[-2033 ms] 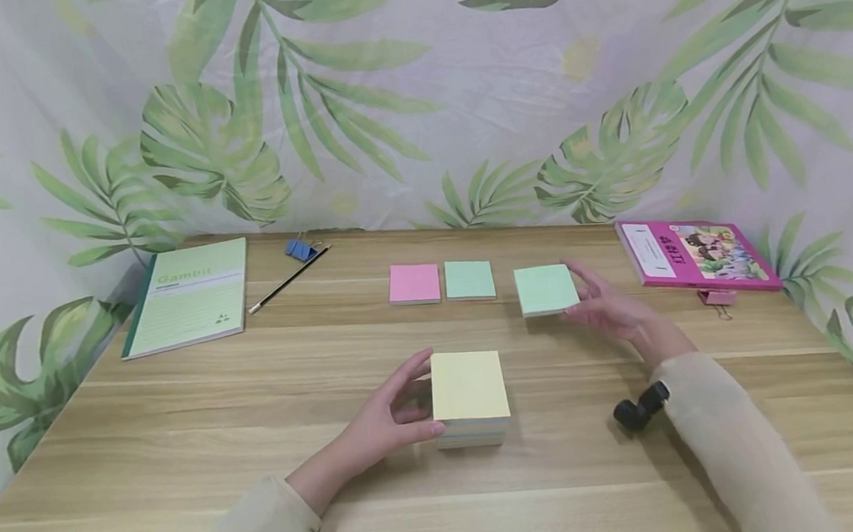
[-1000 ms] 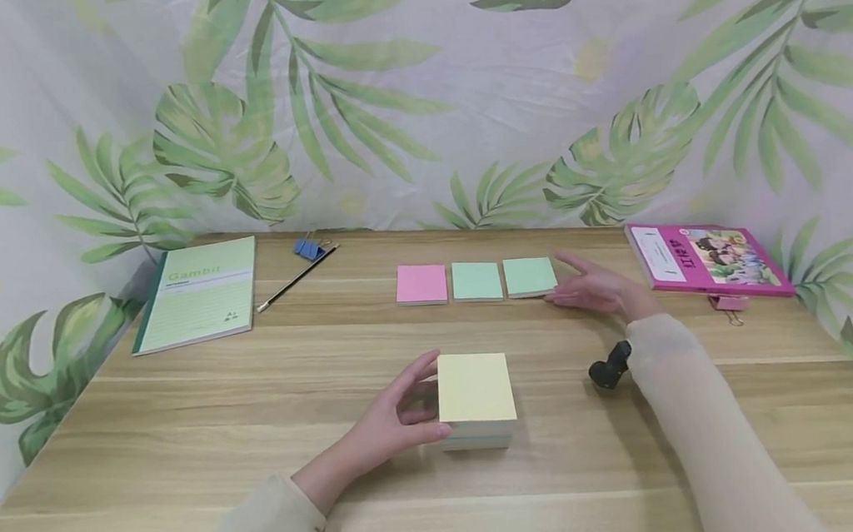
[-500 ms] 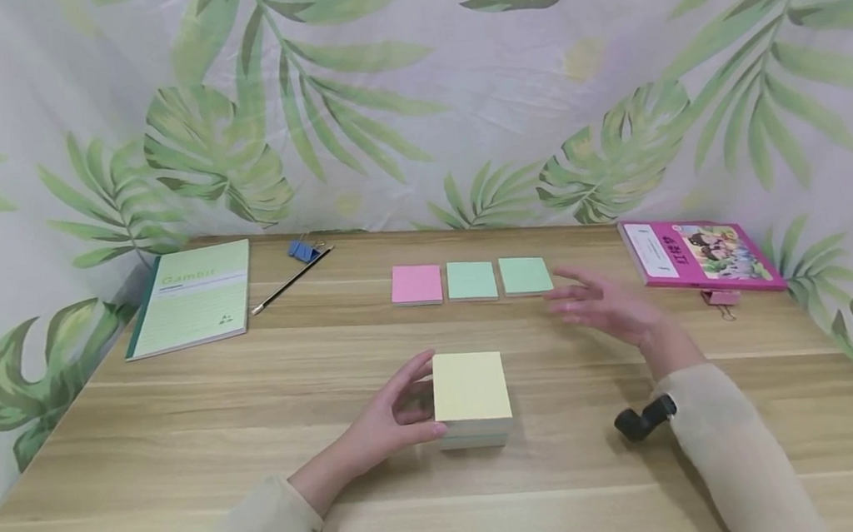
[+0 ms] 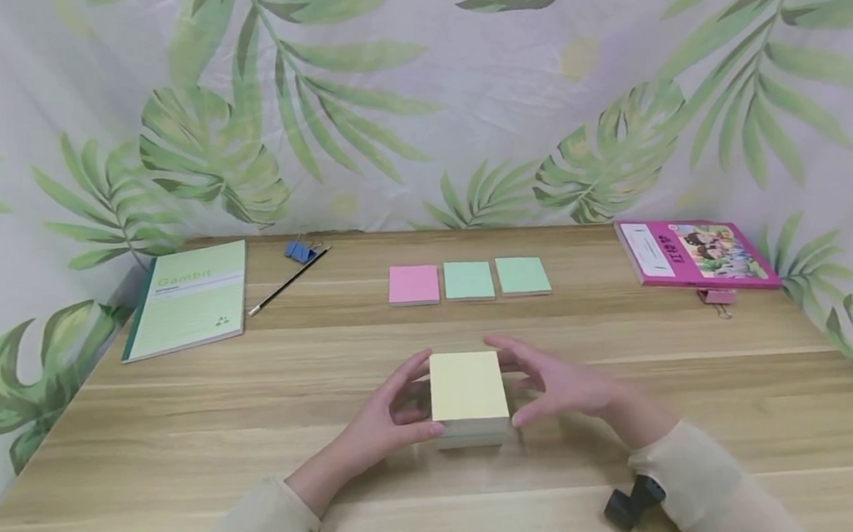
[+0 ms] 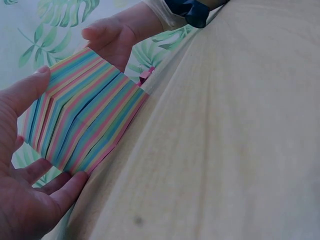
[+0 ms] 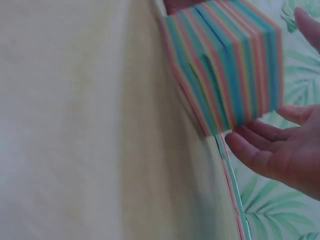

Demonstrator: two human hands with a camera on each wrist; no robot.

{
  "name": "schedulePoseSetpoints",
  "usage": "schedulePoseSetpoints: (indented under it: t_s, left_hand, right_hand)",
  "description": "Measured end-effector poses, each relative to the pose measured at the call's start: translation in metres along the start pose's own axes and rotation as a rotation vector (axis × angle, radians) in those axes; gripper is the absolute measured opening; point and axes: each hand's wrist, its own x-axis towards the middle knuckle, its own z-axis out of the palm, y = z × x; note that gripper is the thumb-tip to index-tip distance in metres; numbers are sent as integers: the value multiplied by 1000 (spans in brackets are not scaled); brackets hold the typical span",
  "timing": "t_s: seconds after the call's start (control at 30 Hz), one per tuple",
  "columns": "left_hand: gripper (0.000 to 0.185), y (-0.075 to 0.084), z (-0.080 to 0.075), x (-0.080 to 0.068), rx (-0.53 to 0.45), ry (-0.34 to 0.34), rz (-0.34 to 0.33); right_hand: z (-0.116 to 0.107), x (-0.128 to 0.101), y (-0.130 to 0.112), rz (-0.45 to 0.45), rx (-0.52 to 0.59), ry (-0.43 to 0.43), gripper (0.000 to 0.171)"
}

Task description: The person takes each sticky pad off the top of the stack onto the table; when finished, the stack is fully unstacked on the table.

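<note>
A thick stack of sticky notes [image 4: 469, 386], yellow on top, stands on the table near the middle. Its striped sides show in the left wrist view as bands of pink, yellow and blue [image 5: 90, 112]. My left hand [image 4: 386, 419] grips its left side, thumb at the front corner and fingers toward the back. On the right side, my right hand [image 4: 559, 381] is spread around the stack, thumb off it and fingertips close to it; whether they touch is unclear. Farther back, a pink sticky-note pad [image 4: 413, 284] and two green pads, one central [image 4: 469, 280] and one rightmost [image 4: 523, 276], form a row.
A green notebook [image 4: 187, 301] lies at the back left, beside a pencil [image 4: 288, 282] and a blue binder clip [image 4: 301, 252]. At the back right is a pink book [image 4: 699, 253] with a pink binder clip [image 4: 717, 296] before it. A leaf-patterned cloth [image 4: 413, 100] hangs behind.
My right hand set the second green pad down at the row's right end, let go, and came back to the stack's right side. My left hand stayed on the stack.
</note>
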Motion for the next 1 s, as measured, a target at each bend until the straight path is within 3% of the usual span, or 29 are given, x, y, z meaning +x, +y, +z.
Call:
schedulePoseSetpoints:
  t_s: [0.37,0.53,0.63,0.8,0.9,1.0]
  left_hand:
    - [80,-1,-1,0,-8,4,5]
    - [79,-2,-1,0,23,-3,4]
    - [79,-1,-1,0,41,-8,-3]
    - [77,9,0,-1,48,-25,-5]
    - [76,19,2,-3,51,-32,-5]
    - [76,26,4,-5,63,-32,-14]
  right_hand:
    - [14,2,-2,-15,-152,97,79]
    - [7,-1,0,-21,-123,88,77]
    - [-4,-8,3,-19,-43,81,77]
    - [-28,-19,6,-18,219,113,78]
    - [-43,-24,7,2,344,227,81]
    - [-58,-23,9,31,436,409,83]
